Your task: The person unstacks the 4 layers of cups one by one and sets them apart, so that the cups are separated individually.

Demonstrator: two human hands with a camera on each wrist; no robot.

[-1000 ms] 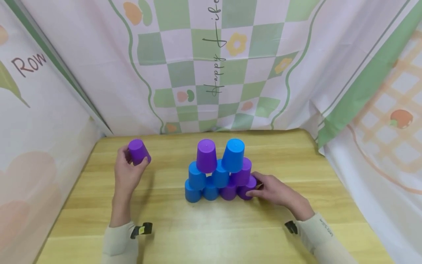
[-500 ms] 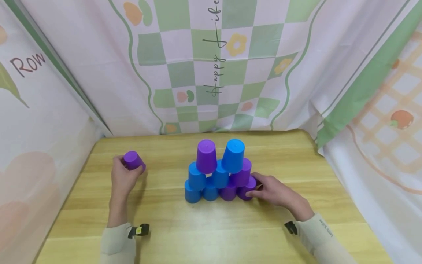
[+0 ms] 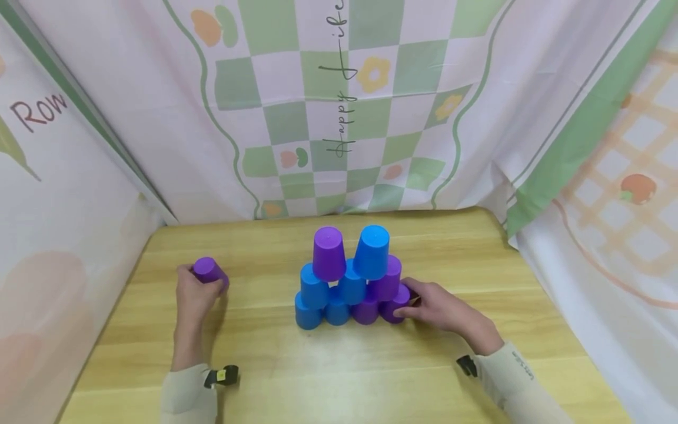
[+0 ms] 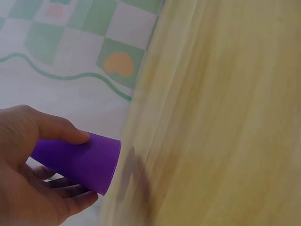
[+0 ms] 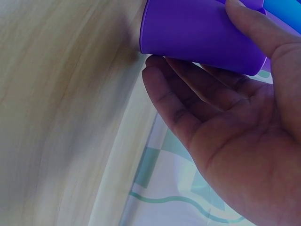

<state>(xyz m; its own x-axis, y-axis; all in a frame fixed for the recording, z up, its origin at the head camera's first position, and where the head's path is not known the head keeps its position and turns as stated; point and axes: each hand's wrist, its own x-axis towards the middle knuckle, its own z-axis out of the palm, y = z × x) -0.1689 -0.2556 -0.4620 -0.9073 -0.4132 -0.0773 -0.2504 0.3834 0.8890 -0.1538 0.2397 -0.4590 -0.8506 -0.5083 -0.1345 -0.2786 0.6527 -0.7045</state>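
Observation:
My left hand (image 3: 193,297) grips an upside-down purple cup (image 3: 210,272) over the left side of the table. In the left wrist view the thumb lies along the cup (image 4: 87,162) and the fingers pass under it, its rim close to the wood. At centre stands a tiered stack of inverted cups. Blue and purple ones form its bottom row, two blue cups (image 3: 315,286) and a purple cup (image 3: 386,287) its middle row. On top sit a purple cup (image 3: 329,254) and a blue cup (image 3: 372,253). My right hand (image 3: 442,306) holds the bottom row's rightmost purple cup (image 3: 394,307) between thumb and fingers.
The wooden table (image 3: 339,377) ends at the back against a hanging checkered cloth (image 3: 360,123). Printed white cloths close in the left and right sides. Black wrist-camera mounts (image 3: 222,376) sit at the sleeve cuffs.
My left hand has brought its purple cup down and slightly left, nearer the tabletop. The right hand keeps its hold on the corner cup, and the stack stands unchanged.

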